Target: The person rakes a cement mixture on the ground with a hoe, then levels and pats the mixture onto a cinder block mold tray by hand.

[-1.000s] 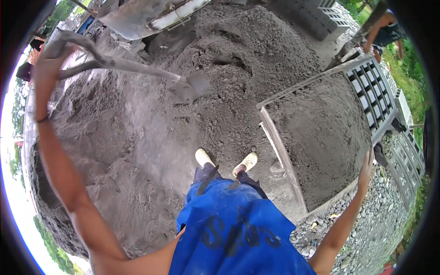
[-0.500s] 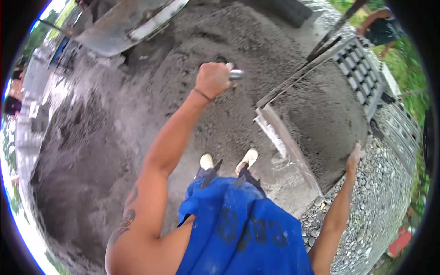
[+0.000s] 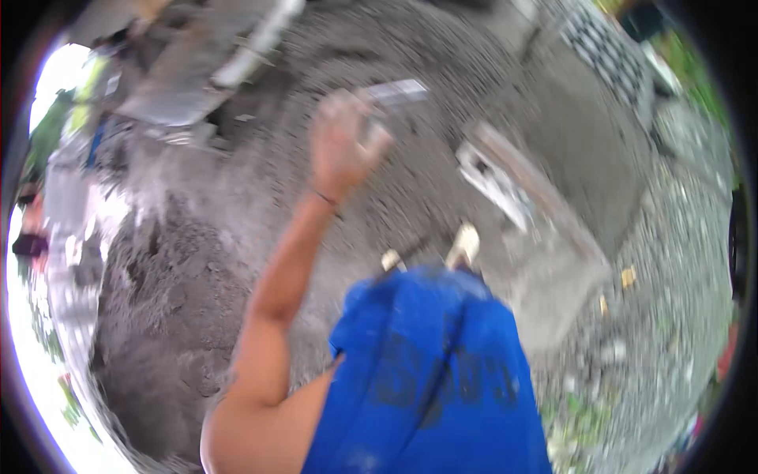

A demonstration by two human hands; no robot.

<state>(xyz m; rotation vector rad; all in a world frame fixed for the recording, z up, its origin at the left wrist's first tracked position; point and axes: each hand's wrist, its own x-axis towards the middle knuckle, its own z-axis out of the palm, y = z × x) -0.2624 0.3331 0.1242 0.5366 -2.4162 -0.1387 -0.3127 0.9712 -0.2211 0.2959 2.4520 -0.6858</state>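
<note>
My left hand (image 3: 343, 146) is stretched out over the grey sand (image 3: 395, 174), its fingers smeared by motion. The thumb stands apart from the fingers, with something greyish between them that I cannot make out. Just beyond the fingertips is a pale grey, flat-looking piece (image 3: 400, 92), too blurred to name; whether the hand touches it I cannot tell. My right hand and forearm are out of the picture.
A weathered board (image 3: 545, 189) with a torn white bag-like piece (image 3: 493, 186) lies right of my shoes (image 3: 464, 243). Gravel (image 3: 655, 316) spreads at the right. Grey blocks (image 3: 604, 51) stand far right, a metal sheet (image 3: 178, 91) far left, a sand heap (image 3: 166, 300) left.
My left hand has shifted slightly left; its fingers were wrapped round a short metallic tube. My right hand has left the picture. The long bar at the right no longer shows, and the view has turned.
</note>
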